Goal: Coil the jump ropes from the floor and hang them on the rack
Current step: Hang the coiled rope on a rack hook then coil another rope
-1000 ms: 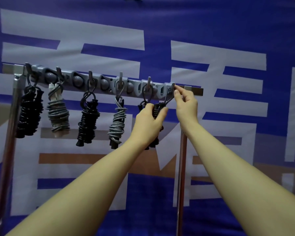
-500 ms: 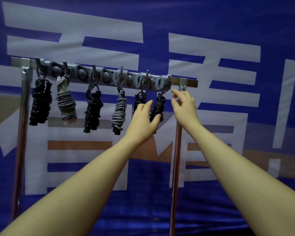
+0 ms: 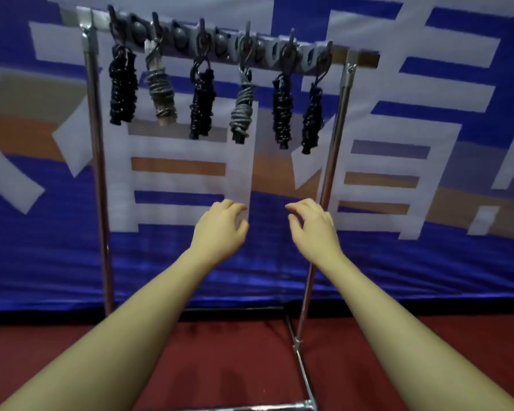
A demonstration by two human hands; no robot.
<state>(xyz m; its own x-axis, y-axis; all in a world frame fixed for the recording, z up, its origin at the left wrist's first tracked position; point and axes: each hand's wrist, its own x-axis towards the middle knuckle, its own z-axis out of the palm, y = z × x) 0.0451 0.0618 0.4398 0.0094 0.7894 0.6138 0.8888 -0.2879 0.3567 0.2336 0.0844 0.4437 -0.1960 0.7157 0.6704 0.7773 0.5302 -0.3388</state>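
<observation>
Several coiled jump ropes hang from hooks on a grey hook strip (image 3: 220, 40) fixed along the top bar of a metal rack (image 3: 97, 161). The rightmost is a black coil (image 3: 311, 117), with another black coil (image 3: 282, 109) beside it and a grey coil (image 3: 242, 109) further left. My left hand (image 3: 220, 229) and my right hand (image 3: 312, 226) hover well below the ropes, fingers loosely curled and holding nothing.
A blue banner with large white characters (image 3: 428, 143) hangs behind the rack. The floor is dark red carpet (image 3: 235, 366). The rack's right post (image 3: 324, 185) and its base bar (image 3: 303, 369) stand close to my right arm.
Both hands have let go of the last black coil and its hook and dropped well below the rack. The view has tilted down, showing the floor.
</observation>
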